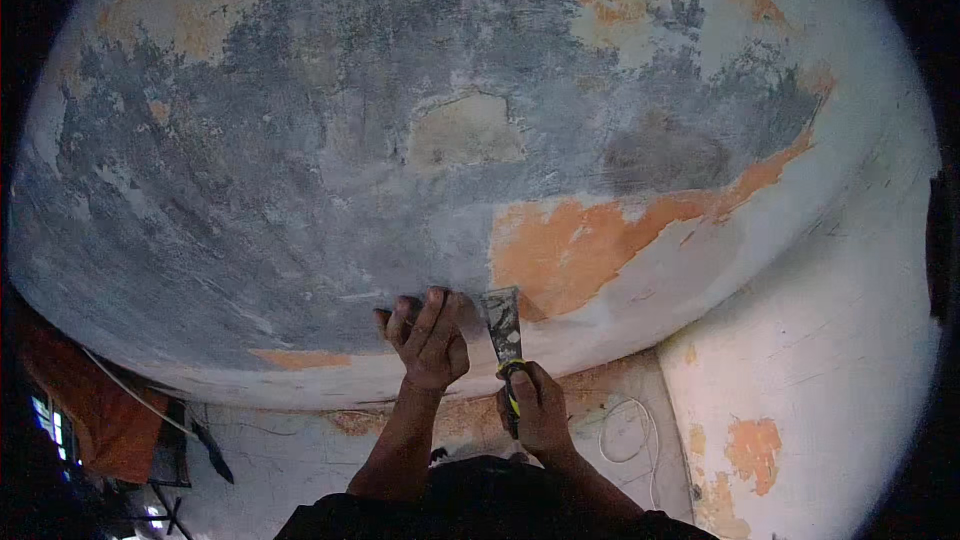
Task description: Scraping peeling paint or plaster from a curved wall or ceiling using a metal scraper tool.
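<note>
Overhead, a ceiling (360, 187) shows worn grey patches, pale plaster and bare orange areas. My right hand (536, 409) is closed around the black and yellow handle of a putty knife (504, 322). Its stained metal blade points up, with its edge at the ceiling by the lower left end of a large orange patch (562, 247). To the left of the blade, my left hand (427, 337) is raised at the ceiling with its fingers bent and somewhat apart, holding nothing visible.
A pale wall (787, 390) with orange spots meets the ceiling at the right. A white cable loop (630, 431) hangs on the wall below. At the lower left are an orange cloth (112, 420), a dark hanging object (214, 454) and a bright window (52, 420).
</note>
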### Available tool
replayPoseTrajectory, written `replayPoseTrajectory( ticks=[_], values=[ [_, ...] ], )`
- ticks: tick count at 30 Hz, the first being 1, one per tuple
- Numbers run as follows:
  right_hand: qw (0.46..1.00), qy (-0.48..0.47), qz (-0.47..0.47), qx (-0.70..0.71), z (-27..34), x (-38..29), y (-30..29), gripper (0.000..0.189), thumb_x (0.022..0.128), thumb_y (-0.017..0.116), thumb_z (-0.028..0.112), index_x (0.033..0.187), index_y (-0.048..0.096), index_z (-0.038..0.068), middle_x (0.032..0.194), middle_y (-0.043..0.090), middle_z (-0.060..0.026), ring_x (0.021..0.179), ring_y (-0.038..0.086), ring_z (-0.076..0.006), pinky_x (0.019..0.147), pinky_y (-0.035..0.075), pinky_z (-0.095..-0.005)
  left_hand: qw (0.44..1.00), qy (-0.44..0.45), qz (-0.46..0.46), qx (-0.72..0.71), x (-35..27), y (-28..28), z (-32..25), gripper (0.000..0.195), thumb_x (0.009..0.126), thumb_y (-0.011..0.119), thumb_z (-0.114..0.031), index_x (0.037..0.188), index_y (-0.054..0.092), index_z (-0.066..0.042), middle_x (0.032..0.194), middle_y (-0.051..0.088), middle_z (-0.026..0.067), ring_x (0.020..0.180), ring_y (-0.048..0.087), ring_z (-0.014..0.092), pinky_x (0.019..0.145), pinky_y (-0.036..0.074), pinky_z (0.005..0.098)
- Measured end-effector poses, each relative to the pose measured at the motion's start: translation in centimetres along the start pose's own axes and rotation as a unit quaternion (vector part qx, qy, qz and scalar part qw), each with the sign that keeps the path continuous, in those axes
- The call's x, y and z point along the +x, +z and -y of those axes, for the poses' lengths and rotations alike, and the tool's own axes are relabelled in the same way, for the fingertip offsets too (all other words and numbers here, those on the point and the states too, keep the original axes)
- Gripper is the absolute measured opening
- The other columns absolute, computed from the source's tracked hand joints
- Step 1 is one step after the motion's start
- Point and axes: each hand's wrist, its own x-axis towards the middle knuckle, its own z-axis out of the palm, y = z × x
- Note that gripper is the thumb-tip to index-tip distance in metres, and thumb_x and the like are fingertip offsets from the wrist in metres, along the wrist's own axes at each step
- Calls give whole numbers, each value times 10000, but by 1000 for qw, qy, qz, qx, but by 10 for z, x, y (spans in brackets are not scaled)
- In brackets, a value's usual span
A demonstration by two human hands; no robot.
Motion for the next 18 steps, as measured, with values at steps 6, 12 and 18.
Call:
replayPoseTrajectory(
  ticks=[6, 12, 18],
  values=[
    [996, -49, 10, -76, -11, 1, -5, 370, 993, 406, 363, 1014, 513, 10, 660, 524, -40, 512, 467, -113, 487, 395, -284, 1000, -7, 12, 14, 4, -6, -2, 352, 926, 399, -165, 1145, 657, -69, 1341, 518, 100, 1373, 271, 335, 1140, 64, 526],
    [997, -50, 10, -59, 4, -6, 3, 395, 992, 402, 382, 983, 517, 4, 629, 515, -38, 470, 447, -106, 446, 373, -284, 1000, -18, -5, 18, 11, -12, -8, 320, 914, 438, -148, 1119, 681, -113, 1337, 531, 40, 1379, 270, 271, 1140, 79, 492],
    [994, -92, -4, -64, -7, 6, 3, 430, 986, 403, 409, 970, 517, -5, 579, 500, -42, 420, 419, -106, 408, 347, -280, 1000, 19, 6, 19, 6, -10, 6, 339, 933, 416, -174, 1173, 633, -72, 1347, 514, 95, 1382, 259, 339, 1133, 76, 532]
  ],
)
